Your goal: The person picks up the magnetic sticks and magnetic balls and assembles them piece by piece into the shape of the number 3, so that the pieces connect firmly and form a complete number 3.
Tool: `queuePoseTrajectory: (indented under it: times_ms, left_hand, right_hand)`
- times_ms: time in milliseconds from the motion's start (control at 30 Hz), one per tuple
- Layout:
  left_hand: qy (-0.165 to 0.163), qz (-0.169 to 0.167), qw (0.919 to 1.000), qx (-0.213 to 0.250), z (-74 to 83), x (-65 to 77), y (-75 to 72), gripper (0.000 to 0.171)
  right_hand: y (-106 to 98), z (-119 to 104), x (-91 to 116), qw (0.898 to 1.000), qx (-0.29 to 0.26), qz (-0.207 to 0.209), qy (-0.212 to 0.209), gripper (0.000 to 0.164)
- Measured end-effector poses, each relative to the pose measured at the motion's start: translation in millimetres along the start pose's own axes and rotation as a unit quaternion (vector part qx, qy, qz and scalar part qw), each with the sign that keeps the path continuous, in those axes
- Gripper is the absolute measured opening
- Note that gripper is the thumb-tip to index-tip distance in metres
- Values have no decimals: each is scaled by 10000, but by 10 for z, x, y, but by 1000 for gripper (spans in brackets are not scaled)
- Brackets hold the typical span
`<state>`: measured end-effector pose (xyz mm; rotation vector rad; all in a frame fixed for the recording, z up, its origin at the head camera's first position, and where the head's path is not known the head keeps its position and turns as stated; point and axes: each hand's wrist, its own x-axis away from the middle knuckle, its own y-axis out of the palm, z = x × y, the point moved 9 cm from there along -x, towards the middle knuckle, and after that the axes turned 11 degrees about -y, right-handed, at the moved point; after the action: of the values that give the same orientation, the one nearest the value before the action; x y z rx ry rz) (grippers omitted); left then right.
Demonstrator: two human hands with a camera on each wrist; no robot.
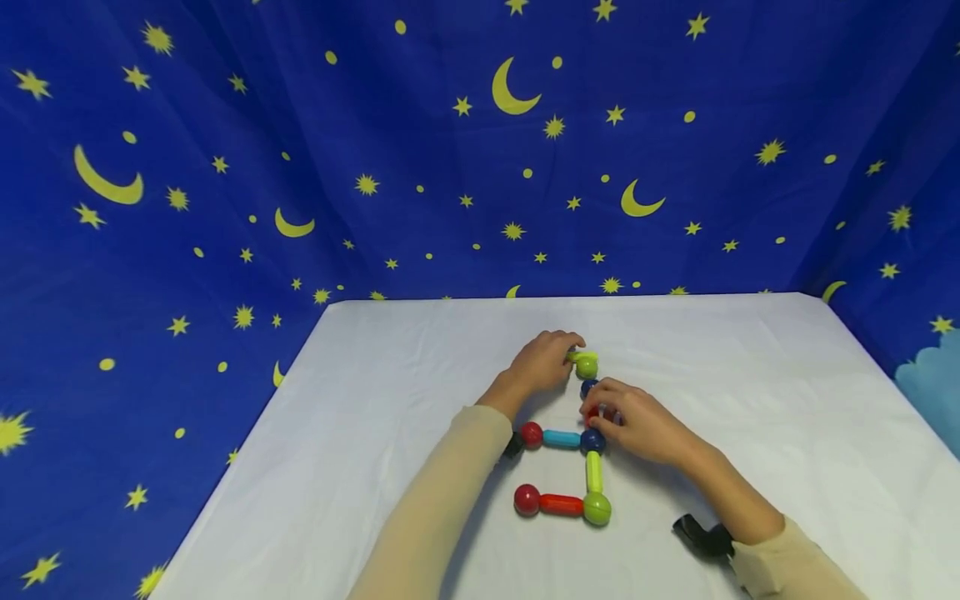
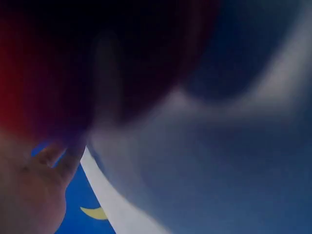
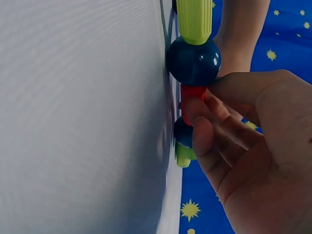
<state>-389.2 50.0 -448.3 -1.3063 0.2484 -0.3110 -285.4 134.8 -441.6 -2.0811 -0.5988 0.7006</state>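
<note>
A chain of magnetic rods and balls lies on the white table. At its far end my left hand (image 1: 543, 362) pinches a yellow-green rod (image 1: 585, 356) beside a green ball (image 1: 587, 367). My right hand (image 1: 643, 422) grips a red rod (image 3: 192, 92) that sits between a nearer blue ball (image 3: 194, 61) and a farther blue ball (image 3: 183, 131). Its thumb lies close to the nearer ball. Blurred dark shapes cover much of the left wrist view, so the left fingertips' hold is hidden there.
From the nearer blue ball a light-blue rod (image 1: 562, 439) leads left to a red ball (image 1: 532, 434), close to the left wrist's black camera (image 1: 513, 446). A yellow-green rod (image 1: 594, 472) joins a near green ball (image 1: 597, 508), then a red rod (image 1: 561, 505) and red ball (image 1: 527, 500).
</note>
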Motion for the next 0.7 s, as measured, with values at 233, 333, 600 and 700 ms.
queuePoseTrajectory:
  times_ms: [233, 333, 600, 700]
  left_hand:
    - [187, 198, 9991, -325, 29, -22, -22, 24]
    - [141, 151, 9995, -227, -10, -8, -39, 21]
    - [-44, -261, 9988, 420, -143, 45, -35, 21]
    - [-2, -367, 9969, 700, -180, 72, -26, 22]
  right_hand:
    - [-9, -30, -24, 10000, 27, -8, -22, 11]
    - [-89, 1, -20, 9996, 51, 254, 111, 11]
    - [-395, 334, 103, 9879, 510, 1050, 1022, 35]
    - [-380, 477, 146, 9857, 670, 825, 1306, 48]
